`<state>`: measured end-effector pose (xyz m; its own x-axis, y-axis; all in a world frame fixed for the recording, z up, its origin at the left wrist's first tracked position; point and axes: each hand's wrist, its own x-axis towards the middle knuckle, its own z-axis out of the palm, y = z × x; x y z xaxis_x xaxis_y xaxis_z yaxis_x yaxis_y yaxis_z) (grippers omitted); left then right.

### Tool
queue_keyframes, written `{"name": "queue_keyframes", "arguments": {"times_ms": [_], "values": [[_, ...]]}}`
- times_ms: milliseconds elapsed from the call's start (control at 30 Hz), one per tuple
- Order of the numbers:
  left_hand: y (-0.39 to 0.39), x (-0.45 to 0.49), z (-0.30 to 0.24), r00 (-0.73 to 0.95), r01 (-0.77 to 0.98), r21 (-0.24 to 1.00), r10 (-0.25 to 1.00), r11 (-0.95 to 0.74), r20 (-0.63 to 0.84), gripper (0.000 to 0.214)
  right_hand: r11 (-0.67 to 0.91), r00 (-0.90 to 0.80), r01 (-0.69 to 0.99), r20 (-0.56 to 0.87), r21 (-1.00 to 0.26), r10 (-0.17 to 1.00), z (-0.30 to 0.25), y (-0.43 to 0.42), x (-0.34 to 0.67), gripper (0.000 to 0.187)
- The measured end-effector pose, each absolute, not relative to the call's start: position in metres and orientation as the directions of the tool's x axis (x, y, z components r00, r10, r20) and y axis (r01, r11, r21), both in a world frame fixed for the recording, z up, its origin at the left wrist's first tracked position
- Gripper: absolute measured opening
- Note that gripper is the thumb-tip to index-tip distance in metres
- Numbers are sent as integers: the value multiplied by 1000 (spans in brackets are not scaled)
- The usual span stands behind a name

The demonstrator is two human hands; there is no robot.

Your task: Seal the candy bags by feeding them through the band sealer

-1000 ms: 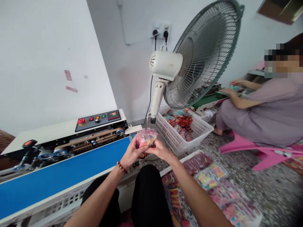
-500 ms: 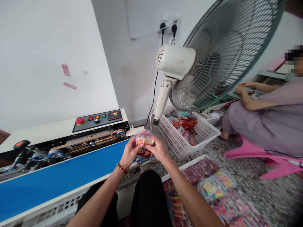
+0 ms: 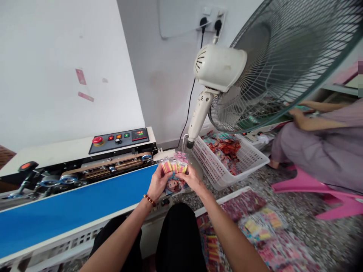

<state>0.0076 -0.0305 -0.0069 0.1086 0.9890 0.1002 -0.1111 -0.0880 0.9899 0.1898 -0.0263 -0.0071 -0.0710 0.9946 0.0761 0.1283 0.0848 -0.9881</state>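
Note:
Between my two hands is a clear plastic packet (image 3: pixel 174 166) of small yellow-and-pink pieces, with pink tips at its top and a printed cartoon figure on its lower part. My left hand (image 3: pixel 159 182) is closed on the packet's left side, its thumb across the front. The right side is pinched by my right hand (image 3: pixel 193 177). The packet is by the right end of a blue conveyor belt (image 3: pixel 113 194), which runs along a sealing machine (image 3: pixel 124 141) with a red button and a lit display.
A white fan (image 3: pixel 221 68) rises ahead to the right. Behind its base, a white basket (image 3: pixel 218 177) holds many packets. More filled packets (image 3: pixel 261 226) lie low on my right. Farther right, a co-worker (image 3: pixel 320 147) sits on a pink stool (image 3: pixel 306 181).
The packet has turned more upright, showing its yellow-and-pink pieces and printed figure more clearly. Both hands still hold it. The whole view has shifted slightly.

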Motion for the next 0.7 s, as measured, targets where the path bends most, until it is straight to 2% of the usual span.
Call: {"name": "queue_keyframes", "arguments": {"times_ms": [100, 167, 367, 567, 700], "values": [[-34, 9, -1, 69, -162, 986, 996, -51, 63, 60, 55, -35, 46, 53, -997, 998, -15, -25, 187, 43], [-39, 9, 4, 103, -141, 989, 993, -39, 54, 58, 58, -17, 17, 58, -998, 998, -17, -26, 186, 45], [-44, 11, 17, 84, 27, 993, 990, -116, 113, 41, 101, -46, -29, 102, -995, 994, -1, -33, 190, 56], [-28, 10, 10, 51, 214, 960, 983, -181, 174, 31, 17, -64, -21, 19, -1000, 998, -8, -24, 189, 53], [-30, 6, 10, 13, 9, 999, 999, -36, 36, 52, -22, -38, -76, -19, -997, 999, -13, -17, 190, 52]]}}
